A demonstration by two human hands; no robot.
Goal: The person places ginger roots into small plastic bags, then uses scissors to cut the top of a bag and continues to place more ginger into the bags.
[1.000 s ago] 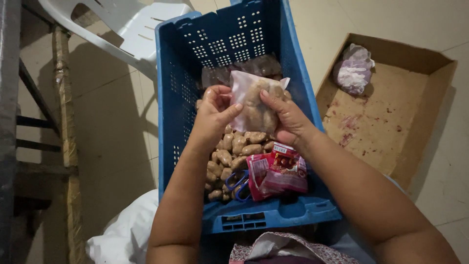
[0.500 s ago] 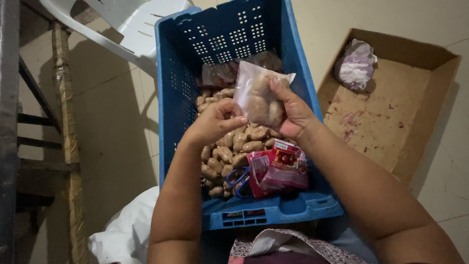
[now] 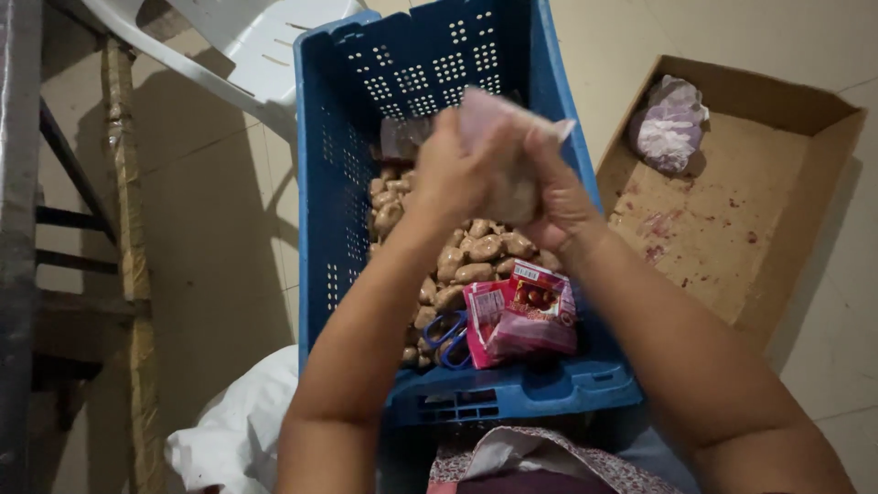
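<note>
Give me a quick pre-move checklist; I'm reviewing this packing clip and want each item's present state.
1. Both hands on the bag: ok. Left hand and right hand clasp the small clear bag.
2. Bag over the crate: ok.
3. Bag closed: cannot tell, the hands hide its mouth.
4. Loose pods remain in the crate: ok.
5. Scissors within reach: ok, beside the pink packets.
6. Room in the cardboard tray: ok, one wrapped bundle in its corner.
</note>
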